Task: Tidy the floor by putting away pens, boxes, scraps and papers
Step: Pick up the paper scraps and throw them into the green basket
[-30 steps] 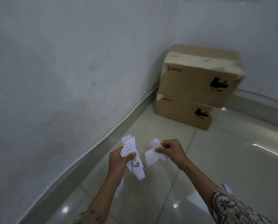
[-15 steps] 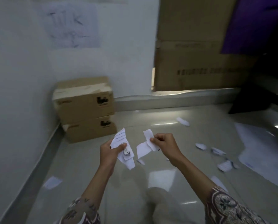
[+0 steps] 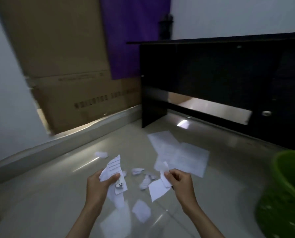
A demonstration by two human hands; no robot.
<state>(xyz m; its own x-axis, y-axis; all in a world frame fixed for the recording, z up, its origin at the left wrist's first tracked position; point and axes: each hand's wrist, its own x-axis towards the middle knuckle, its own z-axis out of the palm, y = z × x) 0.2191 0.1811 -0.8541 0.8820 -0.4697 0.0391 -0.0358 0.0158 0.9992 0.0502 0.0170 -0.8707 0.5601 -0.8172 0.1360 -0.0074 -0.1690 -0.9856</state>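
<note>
A large cardboard sheet [image 3: 71, 69] leans against the wall at the left, its printed lettering too smeared to read, with a purple panel [image 3: 131, 36] beside it running out of the top edge. The whole view is dim and blurred. Low in the middle, the left hand [image 3: 98, 184] curls its fingers and thumb around a bunch of torn paper scraps [image 3: 114, 169]; one piece carries lines of print, and a small grey thing among them, possibly a clip, cannot be made out. Between the hands, small loose scraps [image 3: 144, 182] lie scattered on the glossy tiled floor [image 3: 40, 194]. The right hand [image 3: 179, 181] pinches two more torn pieces [image 3: 157, 187] between thumb and fingertips. Beyond it, a few full paper sheets [image 3: 181, 153] lie overlapping on the floor near a dark desk [image 3: 229, 74]. At the far right, a green bin [image 3: 287, 194] is cut off by the frame.
</note>
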